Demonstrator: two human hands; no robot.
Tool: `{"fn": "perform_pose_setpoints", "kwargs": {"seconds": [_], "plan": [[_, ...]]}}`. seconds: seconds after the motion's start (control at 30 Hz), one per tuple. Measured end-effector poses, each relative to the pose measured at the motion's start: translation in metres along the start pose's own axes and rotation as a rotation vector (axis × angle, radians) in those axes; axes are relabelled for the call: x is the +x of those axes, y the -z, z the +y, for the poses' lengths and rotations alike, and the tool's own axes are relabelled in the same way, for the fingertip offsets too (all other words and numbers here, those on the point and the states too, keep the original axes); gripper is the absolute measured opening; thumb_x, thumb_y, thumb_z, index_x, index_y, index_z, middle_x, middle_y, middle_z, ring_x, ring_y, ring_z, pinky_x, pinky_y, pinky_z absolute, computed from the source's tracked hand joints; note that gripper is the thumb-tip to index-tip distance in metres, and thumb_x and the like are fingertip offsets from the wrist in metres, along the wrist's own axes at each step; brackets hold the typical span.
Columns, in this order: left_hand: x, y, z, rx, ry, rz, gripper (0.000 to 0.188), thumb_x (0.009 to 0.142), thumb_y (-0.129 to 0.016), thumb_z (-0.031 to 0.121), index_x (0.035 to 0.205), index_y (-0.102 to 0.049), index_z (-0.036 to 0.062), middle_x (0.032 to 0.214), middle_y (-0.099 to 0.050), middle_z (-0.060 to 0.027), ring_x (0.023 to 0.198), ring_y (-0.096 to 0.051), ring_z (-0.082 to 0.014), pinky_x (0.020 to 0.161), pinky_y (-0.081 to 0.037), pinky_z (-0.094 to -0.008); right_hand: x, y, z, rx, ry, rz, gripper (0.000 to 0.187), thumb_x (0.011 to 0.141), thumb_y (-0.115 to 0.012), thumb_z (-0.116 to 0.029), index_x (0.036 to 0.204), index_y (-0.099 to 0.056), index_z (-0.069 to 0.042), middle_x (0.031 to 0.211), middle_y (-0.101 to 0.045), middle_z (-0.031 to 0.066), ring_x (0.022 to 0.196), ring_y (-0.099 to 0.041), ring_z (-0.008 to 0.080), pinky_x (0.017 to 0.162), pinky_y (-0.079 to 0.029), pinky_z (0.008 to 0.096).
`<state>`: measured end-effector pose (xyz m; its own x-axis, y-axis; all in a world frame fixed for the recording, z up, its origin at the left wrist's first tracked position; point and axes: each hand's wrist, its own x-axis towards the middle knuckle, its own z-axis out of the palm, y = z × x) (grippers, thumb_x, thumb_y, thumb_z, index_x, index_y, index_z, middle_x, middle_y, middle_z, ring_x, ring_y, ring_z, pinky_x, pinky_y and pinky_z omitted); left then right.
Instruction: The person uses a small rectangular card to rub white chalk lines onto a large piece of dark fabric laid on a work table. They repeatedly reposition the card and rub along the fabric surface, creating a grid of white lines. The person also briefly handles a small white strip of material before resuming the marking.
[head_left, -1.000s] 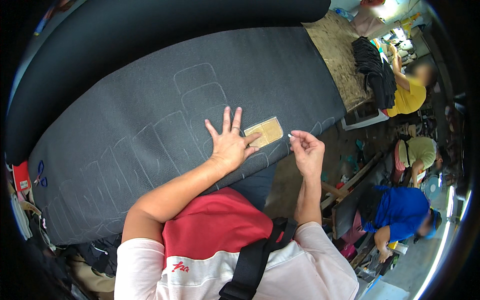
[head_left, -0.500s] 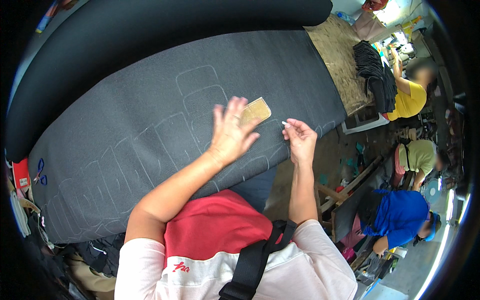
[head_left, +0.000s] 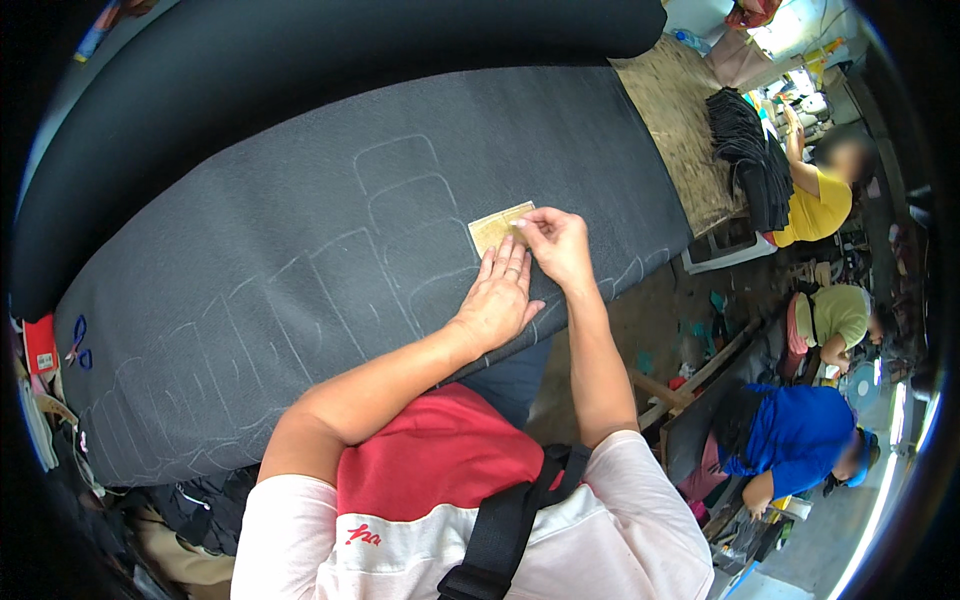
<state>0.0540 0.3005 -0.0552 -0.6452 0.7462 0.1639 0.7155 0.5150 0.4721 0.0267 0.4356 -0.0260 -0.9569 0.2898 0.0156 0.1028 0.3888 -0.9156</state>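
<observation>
A small yellowish-tan rectangular template [head_left: 488,228] lies on dark grey fabric [head_left: 560,130]. My left hand [head_left: 498,298] rests flat with its fingers stretched out, their tips pressing on the template's near part. My right hand [head_left: 560,245] reaches over the template's right side, thumb and forefinger pinched on a small white piece of chalk [head_left: 515,223]. The chalk is mostly covered by the fingers. Pale traced outlines run across the fabric, with rounded rectangles just left of the template.
A thick roll of black material [head_left: 400,40] lies along the far side. Blue-handled scissors [head_left: 82,345] are at the far left. Stacked black pieces [head_left: 748,150] sit on the wooden board [head_left: 665,130] at right. Several people work to the right.
My left hand has moved right and nearer, settling flat on the template, which now lies turned and slightly to the left. My right hand has brought the chalk leftward over it.
</observation>
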Motion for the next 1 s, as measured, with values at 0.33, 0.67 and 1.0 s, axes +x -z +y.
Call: {"fn": "perform_pose_setpoints", "kwargs": {"seconds": [0.33,0.67,1.0], "plan": [[0.002,0.005,0.0,-0.091,0.029,-0.142,0.068,0.085,-0.055,0.036,0.127,-0.039,-0.0148,0.131,-0.041,-0.0292,0.13,-0.032,-0.0395,0.109,-0.019,-0.0522,0.027,-0.043,-0.029,-0.752,0.17,-0.151,0.018,0.076,-0.067,-0.02,0.081,-0.07,-0.002,0.073,-0.066,0.0161,0.07,-0.066,0.0291,0.068,-0.052,0.0399],[0.002,0.002,-0.001,-0.018,0.023,-0.051,0.073,0.085,-0.057,0.037,0.13,-0.034,-0.016,0.139,-0.031,-0.0297,0.135,-0.021,-0.0404,0.109,-0.019,-0.051,0.047,0.005,0.003,-0.828,0.156,0.164,0.017,0.074,-0.065,-0.016,0.071,-0.065,0.001,0.07,-0.064,0.0207,0.071,-0.063,0.0364,0.068,-0.05,0.0439],[0.008,0.01,0.001,-0.014,0.049,-0.056,0.073,0.084,-0.058,0.036,0.131,-0.034,-0.0148,0.139,-0.032,-0.0287,0.135,-0.022,-0.0399,0.11,-0.019,-0.05,-0.014,0.029,0.003,-0.885,0.434,-0.073,0.016,0.076,-0.063,-0.011,0.068,-0.061,0.003,0.065,-0.058,0.0185,0.065,-0.06,0.0342,0.06,-0.048,0.0422]]}}
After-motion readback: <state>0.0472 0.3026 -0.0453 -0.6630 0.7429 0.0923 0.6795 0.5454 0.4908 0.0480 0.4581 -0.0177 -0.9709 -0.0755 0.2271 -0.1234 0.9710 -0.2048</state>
